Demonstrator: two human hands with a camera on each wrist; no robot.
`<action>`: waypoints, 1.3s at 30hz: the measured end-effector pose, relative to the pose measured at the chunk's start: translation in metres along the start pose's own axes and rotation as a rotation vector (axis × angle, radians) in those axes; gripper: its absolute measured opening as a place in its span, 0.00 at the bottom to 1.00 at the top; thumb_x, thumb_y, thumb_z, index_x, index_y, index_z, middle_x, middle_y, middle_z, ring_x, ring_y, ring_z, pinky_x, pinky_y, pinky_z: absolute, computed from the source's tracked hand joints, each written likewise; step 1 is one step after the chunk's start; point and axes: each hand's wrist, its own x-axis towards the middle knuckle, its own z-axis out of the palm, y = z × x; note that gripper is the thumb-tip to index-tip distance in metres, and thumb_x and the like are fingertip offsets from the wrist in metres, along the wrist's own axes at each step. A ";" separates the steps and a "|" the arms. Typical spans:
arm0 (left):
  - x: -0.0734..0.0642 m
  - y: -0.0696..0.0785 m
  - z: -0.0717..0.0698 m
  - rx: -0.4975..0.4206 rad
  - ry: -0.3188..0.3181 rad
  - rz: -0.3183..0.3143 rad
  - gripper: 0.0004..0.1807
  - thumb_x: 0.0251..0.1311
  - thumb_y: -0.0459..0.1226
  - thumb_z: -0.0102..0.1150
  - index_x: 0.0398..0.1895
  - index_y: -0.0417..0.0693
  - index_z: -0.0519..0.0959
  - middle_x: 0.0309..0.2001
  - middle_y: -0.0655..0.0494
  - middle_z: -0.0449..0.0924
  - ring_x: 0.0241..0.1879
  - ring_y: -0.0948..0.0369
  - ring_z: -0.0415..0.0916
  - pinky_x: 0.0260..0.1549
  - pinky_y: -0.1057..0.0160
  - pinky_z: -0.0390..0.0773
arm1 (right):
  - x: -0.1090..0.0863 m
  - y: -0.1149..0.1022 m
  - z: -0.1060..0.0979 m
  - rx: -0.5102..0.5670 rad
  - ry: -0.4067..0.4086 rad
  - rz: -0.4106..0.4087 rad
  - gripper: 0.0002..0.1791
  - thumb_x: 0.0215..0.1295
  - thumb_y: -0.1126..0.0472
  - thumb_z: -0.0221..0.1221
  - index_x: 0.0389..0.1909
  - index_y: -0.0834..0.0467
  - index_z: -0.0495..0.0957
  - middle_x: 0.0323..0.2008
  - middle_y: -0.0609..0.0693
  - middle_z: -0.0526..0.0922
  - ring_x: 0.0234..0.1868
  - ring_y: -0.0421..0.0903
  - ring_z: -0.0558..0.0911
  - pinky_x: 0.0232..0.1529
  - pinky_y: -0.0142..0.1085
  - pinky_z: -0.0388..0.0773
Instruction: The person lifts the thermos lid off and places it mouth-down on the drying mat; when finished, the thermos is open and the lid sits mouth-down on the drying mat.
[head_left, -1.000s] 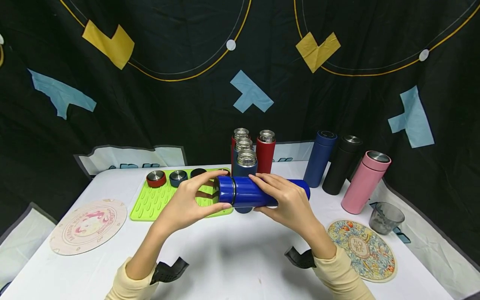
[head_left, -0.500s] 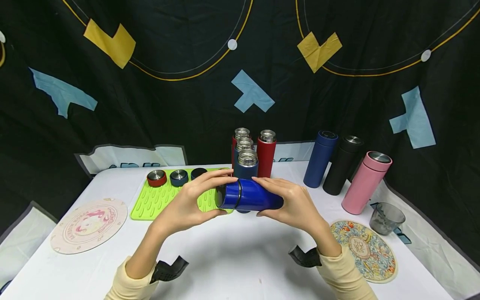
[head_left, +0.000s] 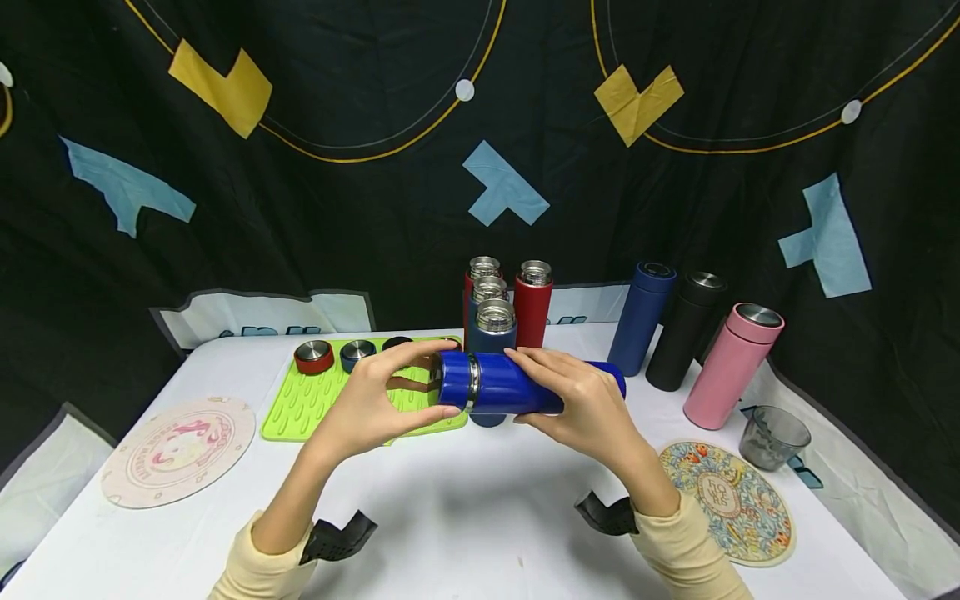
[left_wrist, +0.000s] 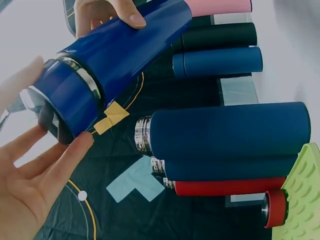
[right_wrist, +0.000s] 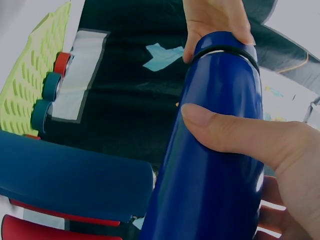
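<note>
A glossy blue thermos bottle point(head_left: 501, 384) is held nearly level above the table, its lid end to the left. My right hand point(head_left: 581, 402) grips the body, with the thumb across it in the right wrist view. My left hand point(head_left: 363, 408) holds the blue lid point(head_left: 454, 381) between thumb and fingertips. A shiny silver band point(left_wrist: 85, 77) shows between lid and body in the left wrist view. Behind the bottle stand several lidless thermoses, among them a dark blue one point(head_left: 493, 337) and a red one point(head_left: 532, 308), steel necks showing.
A green mat point(head_left: 300, 408) at the back left carries several loose lids, including a red one point(head_left: 313, 357). Three capped thermoses, a pink one point(head_left: 731, 367) among them, stand right. A grey glass point(head_left: 772, 436), a patterned round mat point(head_left: 727, 500) and a pink round mat point(head_left: 180, 450) lie around.
The blue thermos swung its lid end toward me half a second ago and now lies sideways again. The silver band between lid and body now shows wider than before.
</note>
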 end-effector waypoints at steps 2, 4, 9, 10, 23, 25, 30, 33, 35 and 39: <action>0.000 -0.001 -0.001 -0.012 0.019 -0.040 0.36 0.46 0.41 0.76 0.62 0.52 0.74 0.52 0.54 0.79 0.46 0.58 0.79 0.38 0.63 0.83 | 0.000 0.000 -0.001 -0.007 0.010 0.003 0.45 0.41 0.52 0.78 0.65 0.50 0.72 0.58 0.53 0.78 0.56 0.55 0.78 0.52 0.53 0.77; 0.000 -0.002 -0.003 -0.018 0.035 -0.063 0.35 0.47 0.41 0.76 0.62 0.54 0.75 0.50 0.54 0.80 0.44 0.58 0.80 0.38 0.62 0.83 | 0.000 0.000 -0.001 -0.010 0.018 0.008 0.45 0.41 0.53 0.78 0.65 0.50 0.72 0.59 0.53 0.78 0.57 0.55 0.78 0.52 0.52 0.77; -0.001 -0.002 -0.006 -0.019 0.028 -0.077 0.35 0.49 0.41 0.75 0.63 0.58 0.74 0.51 0.55 0.80 0.46 0.58 0.79 0.40 0.61 0.83 | 0.001 0.001 -0.002 -0.009 0.023 0.013 0.45 0.41 0.52 0.78 0.65 0.50 0.72 0.58 0.53 0.78 0.57 0.54 0.78 0.51 0.52 0.77; -0.001 -0.002 -0.007 -0.018 0.026 -0.079 0.35 0.49 0.42 0.74 0.63 0.59 0.73 0.52 0.56 0.79 0.47 0.58 0.78 0.40 0.61 0.83 | 0.001 0.002 -0.002 -0.006 0.024 0.013 0.46 0.40 0.52 0.78 0.65 0.50 0.72 0.58 0.53 0.78 0.56 0.54 0.78 0.51 0.52 0.77; -0.005 -0.013 -0.024 0.037 -0.016 -0.135 0.36 0.51 0.42 0.73 0.65 0.53 0.70 0.57 0.52 0.74 0.49 0.55 0.77 0.41 0.61 0.82 | -0.001 0.019 -0.005 0.183 0.107 0.106 0.47 0.39 0.57 0.79 0.65 0.53 0.71 0.57 0.53 0.79 0.55 0.55 0.79 0.50 0.51 0.79; -0.006 -0.019 -0.026 0.061 -0.034 -0.142 0.36 0.52 0.43 0.72 0.66 0.53 0.70 0.57 0.52 0.74 0.50 0.54 0.76 0.40 0.59 0.83 | -0.001 0.022 -0.006 0.223 0.133 0.131 0.46 0.39 0.59 0.79 0.65 0.54 0.72 0.56 0.54 0.79 0.54 0.56 0.80 0.50 0.52 0.78; -0.010 -0.034 -0.032 0.093 -0.060 -0.183 0.37 0.53 0.45 0.71 0.67 0.55 0.69 0.60 0.51 0.72 0.52 0.51 0.75 0.40 0.54 0.83 | -0.002 0.032 -0.004 0.252 0.191 0.200 0.47 0.39 0.60 0.79 0.66 0.54 0.71 0.55 0.56 0.80 0.54 0.56 0.80 0.51 0.52 0.78; -0.015 -0.043 -0.036 0.101 -0.063 -0.210 0.37 0.52 0.44 0.71 0.66 0.53 0.69 0.60 0.49 0.72 0.53 0.48 0.75 0.41 0.52 0.82 | -0.003 0.038 -0.001 0.237 0.208 0.246 0.48 0.39 0.59 0.79 0.66 0.53 0.71 0.54 0.58 0.80 0.53 0.56 0.80 0.49 0.51 0.79; -0.018 -0.049 -0.039 0.127 -0.067 -0.221 0.37 0.52 0.45 0.72 0.66 0.51 0.69 0.59 0.48 0.74 0.52 0.48 0.76 0.40 0.52 0.82 | -0.004 0.041 0.002 0.230 0.221 0.274 0.47 0.38 0.58 0.79 0.66 0.53 0.72 0.53 0.59 0.81 0.51 0.56 0.81 0.48 0.51 0.80; -0.025 -0.062 -0.045 0.171 -0.072 -0.244 0.37 0.52 0.46 0.72 0.64 0.46 0.70 0.58 0.44 0.74 0.51 0.46 0.75 0.39 0.53 0.83 | -0.002 0.049 0.009 0.266 0.243 0.326 0.44 0.39 0.59 0.79 0.63 0.55 0.73 0.52 0.60 0.81 0.51 0.56 0.81 0.48 0.51 0.80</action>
